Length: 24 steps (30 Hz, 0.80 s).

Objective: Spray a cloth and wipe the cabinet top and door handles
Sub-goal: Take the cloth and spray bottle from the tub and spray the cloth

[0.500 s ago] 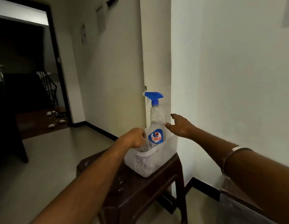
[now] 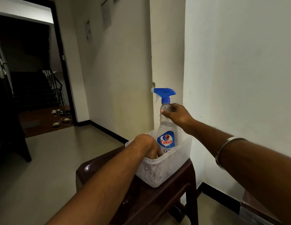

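A clear tub [image 2: 170, 169] sits on a dark wooden surface [image 2: 141, 200], close to the wall corner. The bottle [image 2: 166, 138] stands upright inside the tub, at its far end, blue trigger head on top with the nozzle pointing away from the wall. The right hand [image 2: 177, 114] reaches in from the wall side, above the tub, and its grip is narrow, fingers [image 2: 164, 112] wrapped round the bottle's neck just under the trigger. The left hand [image 2: 147, 144] dips over the tub's near rim, beside the bottle; its fingers are hidden inside, so I cannot tell whether that grip holds anything. No cloth can be made out; it may lie in the tub, whose frosted wall blurs the contents.

The step in hand looks like the very first: gathering the supplies, with no spraying or wiping yet begun. The next move probably calls for lifting the bottle straight up, clear of the tub's rim, while the left hand brings out the cloth. Lifting at an angle could tip the light tub off the surface.
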### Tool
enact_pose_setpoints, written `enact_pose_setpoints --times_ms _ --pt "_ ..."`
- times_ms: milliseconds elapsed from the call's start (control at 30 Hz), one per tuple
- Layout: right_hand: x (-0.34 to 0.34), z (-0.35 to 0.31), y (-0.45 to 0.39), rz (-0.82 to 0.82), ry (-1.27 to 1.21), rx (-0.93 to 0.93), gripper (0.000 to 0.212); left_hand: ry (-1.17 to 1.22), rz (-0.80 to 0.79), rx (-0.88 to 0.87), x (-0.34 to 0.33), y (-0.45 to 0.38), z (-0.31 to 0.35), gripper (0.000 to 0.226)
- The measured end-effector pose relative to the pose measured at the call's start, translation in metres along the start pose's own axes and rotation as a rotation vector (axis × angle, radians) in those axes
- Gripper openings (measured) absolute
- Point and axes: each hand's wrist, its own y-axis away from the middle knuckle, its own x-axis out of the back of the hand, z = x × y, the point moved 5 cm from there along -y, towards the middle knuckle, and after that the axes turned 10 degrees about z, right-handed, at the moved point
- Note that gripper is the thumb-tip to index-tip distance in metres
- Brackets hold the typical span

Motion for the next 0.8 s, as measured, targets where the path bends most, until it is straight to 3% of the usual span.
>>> enact_pose_setpoints --times_ms 200,333,500,600,800 --pt "-0.002 -0.001 -0.001 -0.057 0.006 0.038 0.044 -0.048 0.218 -0.047 0.012 0.014 0.000 0.044" --pt "-0.008 -0.005 0.001 -0.042 -0.082 0.106 0.054 0.084 0.155 -0.115 0.004 0.017 -0.010 0.037" --pt "-0.009 -0.027 0.002 -0.021 -0.166 0.202 0.050 0.216 0.252 -0.253 0.005 0.022 -0.014 0.018" --pt "0.002 -0.054 -0.004 -0.007 -0.220 0.242 0.048 0.298 0.368 -0.306 0.011 0.030 -0.018 0.021" --pt "0.042 -0.117 -0.013 0.048 -0.314 0.335 0.041 0.529 0.620 -0.245 0.032 0.054 -0.035 0.039"
